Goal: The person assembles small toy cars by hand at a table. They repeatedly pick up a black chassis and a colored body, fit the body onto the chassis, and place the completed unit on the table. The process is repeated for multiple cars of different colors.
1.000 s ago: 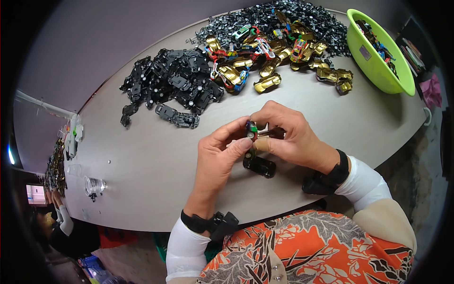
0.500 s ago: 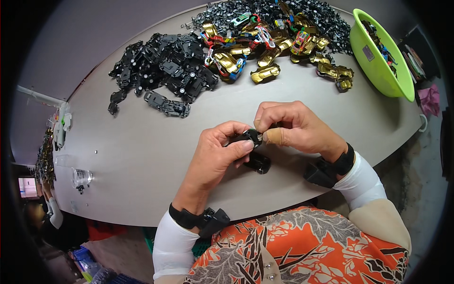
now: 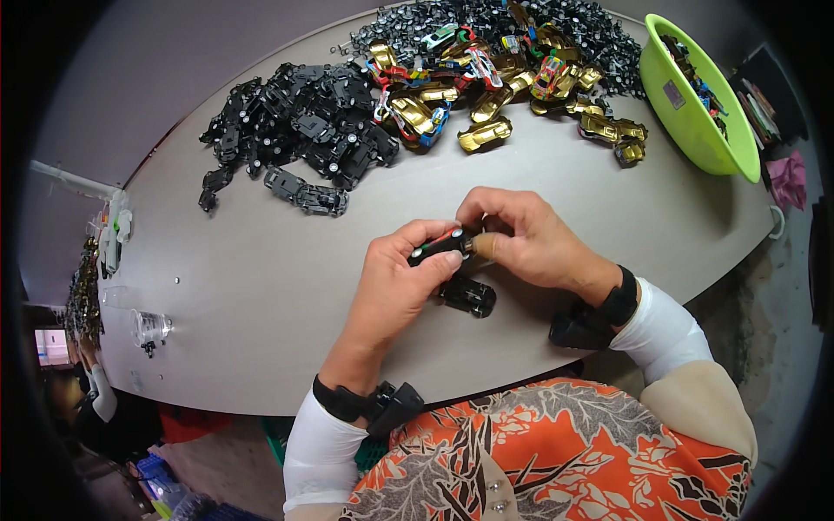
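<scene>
My left hand [image 3: 398,271] is closed round a toy car [image 3: 441,247], its dark underside up and red and green showing along its edges. At the car's right end, the fingertips of my right hand [image 3: 526,239] are pinched together; a tan plaster wraps its thumb. What lies between those fingertips is too small and covered to make out. Just below the held car, a black toy car chassis [image 3: 469,297] rests on the table [image 3: 261,295], partly hidden by my left hand.
Black chassis [image 3: 304,130] are heaped at the far left, gold and coloured car bodies [image 3: 486,135] beside them. Small wheel parts [image 3: 417,26] lie behind. A green basin [image 3: 743,130] stands far right. A clear cup [image 3: 152,326] is on the left; another person [image 3: 100,399] sits beyond.
The held car has turned so that its coloured edge shows. My right hand has shifted slightly left, toward the car's end. The chassis below is more exposed.
</scene>
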Tool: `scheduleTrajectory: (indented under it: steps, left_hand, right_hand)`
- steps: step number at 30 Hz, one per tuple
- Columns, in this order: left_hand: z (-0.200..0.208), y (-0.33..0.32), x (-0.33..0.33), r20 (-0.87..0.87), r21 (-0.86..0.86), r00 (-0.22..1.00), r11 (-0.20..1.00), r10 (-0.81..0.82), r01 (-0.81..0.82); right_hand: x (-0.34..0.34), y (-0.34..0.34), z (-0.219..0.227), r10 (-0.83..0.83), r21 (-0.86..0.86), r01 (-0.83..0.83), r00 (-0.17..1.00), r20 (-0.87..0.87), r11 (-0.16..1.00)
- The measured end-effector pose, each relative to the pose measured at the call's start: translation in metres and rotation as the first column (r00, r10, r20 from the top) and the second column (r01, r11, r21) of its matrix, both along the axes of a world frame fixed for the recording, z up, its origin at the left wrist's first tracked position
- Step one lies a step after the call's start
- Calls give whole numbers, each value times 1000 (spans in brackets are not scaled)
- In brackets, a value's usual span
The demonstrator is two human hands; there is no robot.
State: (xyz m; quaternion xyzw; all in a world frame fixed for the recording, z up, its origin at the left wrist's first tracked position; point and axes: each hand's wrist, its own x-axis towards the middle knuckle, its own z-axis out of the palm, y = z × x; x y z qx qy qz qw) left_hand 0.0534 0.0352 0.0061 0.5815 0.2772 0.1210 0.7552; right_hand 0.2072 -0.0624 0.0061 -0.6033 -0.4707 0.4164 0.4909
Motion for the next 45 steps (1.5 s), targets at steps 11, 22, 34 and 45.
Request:
scheduleTrajectory:
  steps: [11, 22, 34, 45]
  left_hand:
    - [-13, 15, -1, 222, -291, 955, 949, 195, -126]
    - [-10, 4, 0, 180, -159, 982, 984, -51, 80]
    - [-7, -6, -4, 55, 100, 987, 984, -154, 148]
    - [-1, -12, -26, 18, -2, 1000, 1000, 7, -7]
  right_hand:
    - [5, -3, 11, -51, -18, 48, 967, -250, 999]
    - [21, -6, 18, 108, 68, -94, 963, -247, 993]
    - [7, -5, 14, 112, -93, -101, 986, 125, 990]
    - [-4, -6, 12, 200, -40, -208, 968, -152, 977]
